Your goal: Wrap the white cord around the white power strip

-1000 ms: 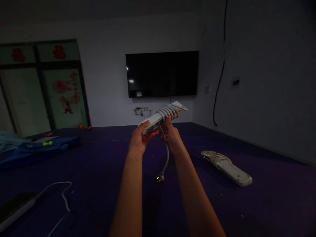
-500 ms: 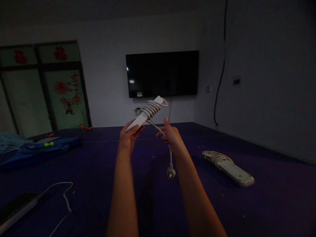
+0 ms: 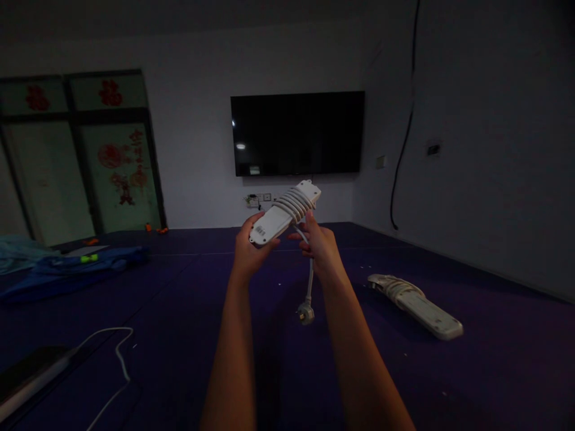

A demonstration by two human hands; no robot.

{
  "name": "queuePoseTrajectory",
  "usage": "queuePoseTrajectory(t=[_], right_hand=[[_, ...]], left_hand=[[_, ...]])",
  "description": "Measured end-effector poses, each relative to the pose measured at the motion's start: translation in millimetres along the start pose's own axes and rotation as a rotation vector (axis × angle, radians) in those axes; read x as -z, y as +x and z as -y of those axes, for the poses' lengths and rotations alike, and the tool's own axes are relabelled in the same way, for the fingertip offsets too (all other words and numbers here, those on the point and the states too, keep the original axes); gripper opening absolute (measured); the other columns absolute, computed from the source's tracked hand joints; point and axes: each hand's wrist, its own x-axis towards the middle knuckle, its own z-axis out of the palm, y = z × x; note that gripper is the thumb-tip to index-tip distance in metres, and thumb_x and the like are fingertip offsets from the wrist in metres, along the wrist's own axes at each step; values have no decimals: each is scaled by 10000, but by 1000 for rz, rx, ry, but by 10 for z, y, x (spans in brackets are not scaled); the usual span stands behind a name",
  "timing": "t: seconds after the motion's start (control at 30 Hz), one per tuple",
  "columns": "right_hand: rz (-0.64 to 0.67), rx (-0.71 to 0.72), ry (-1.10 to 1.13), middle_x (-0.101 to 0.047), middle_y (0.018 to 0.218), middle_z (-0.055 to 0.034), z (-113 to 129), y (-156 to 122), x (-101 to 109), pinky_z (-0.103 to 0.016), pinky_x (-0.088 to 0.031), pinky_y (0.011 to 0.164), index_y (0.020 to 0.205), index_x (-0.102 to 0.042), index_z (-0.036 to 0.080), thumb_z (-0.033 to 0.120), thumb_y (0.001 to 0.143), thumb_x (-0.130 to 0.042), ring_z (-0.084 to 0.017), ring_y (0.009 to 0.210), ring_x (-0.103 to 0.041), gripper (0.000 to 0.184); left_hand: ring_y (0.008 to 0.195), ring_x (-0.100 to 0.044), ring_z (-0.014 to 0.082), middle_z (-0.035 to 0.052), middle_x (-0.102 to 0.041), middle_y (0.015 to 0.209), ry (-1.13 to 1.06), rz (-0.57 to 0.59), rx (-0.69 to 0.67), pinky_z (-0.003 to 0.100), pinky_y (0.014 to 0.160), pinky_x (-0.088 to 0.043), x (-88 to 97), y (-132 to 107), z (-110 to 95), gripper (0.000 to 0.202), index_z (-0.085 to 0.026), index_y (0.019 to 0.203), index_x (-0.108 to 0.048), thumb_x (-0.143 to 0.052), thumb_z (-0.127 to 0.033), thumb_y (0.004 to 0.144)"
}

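A white power strip point(image 3: 269, 224) is held up in front of me, tilted, its flat back with a small label facing me. Several turns of its white cord point(image 3: 294, 204) wrap round the far half. My left hand point(image 3: 251, 248) is closed round the near end of the strip. Close beside the wound turns, my right hand point(image 3: 321, 245) grips the loose stretch of the cord. Below that hand the plug point(image 3: 306, 313) hangs free on the cord's end.
On the purple floor point(image 3: 179, 335), a second cord-wrapped power strip point(image 3: 417, 306) lies at right. A dark device point(image 3: 33, 374) with a white cable lies at lower left. Blue cloth point(image 3: 90, 266) is behind it. A television point(image 3: 299, 134) hangs on the far wall.
The strip has been turned so that its broad back faces me, and my left hand has shifted right. My right hand is now nearer the wound cord. The plug has swung slightly left.
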Motion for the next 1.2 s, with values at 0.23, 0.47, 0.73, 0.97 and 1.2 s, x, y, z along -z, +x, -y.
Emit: queuePoseTrajectory(t=[0.23, 0.47, 0.73, 0.97, 1.2], right_hand=[[-105, 105, -70, -516, 482, 8, 18, -4, 49, -194, -188, 307, 789, -624, 146, 689, 654, -546, -45, 341, -294, 565], [-138, 117, -43, -408, 441, 40, 35, 8, 99, -201, -184, 301, 690, -553, 174, 671, 655, -567, -49, 345, -276, 498], [-143, 123, 61, -455, 481, 30, -2, 61, 117, -182, -157, 288, 669, -502, 178, 684, 637, -577, -40, 346, -280, 513], [-29, 190, 123, -445, 488, 49, 18, 68, 114, -178, -152, 305, 656, -488, 182, 709, 590, -589, -28, 348, -280, 541], [48, 228, 95, -411, 481, 65, 6, 59, 81, -183, -154, 319, 672, -492, 178, 707, 591, -590, -25, 348, -293, 543]], left_hand=[[1112, -491, 239, 89, -518, 1232, 297, 15, -234, 411, 931, -397, -153, 18, -14, 638, -248, 1257, -419, -620, -100, 670], [1128, -467, 249, 99, -491, 1237, 335, 80, -258, 440, 964, -375, -196, 38, -64, 704, -273, 1322, -346, -616, -92, 697], [887, -612, 252, 178, -518, 1205, -392, 118, 430, 368, 719, -519, -180, 27, -197, 840, -184, 1330, -353, -578, -647, 666], [641, -661, 252, 228, -655, 844, -995, 492, 917, 268, 459, -498, -63, 76, -210, 983, 7, 1126, -527, -148, -798, 710], [554, -641, 167, 170, -671, 755, -1195, 288, 883, 188, 407, -475, -138, 84, -372, 712, 30, 1107, -522, -296, -587, 832]])
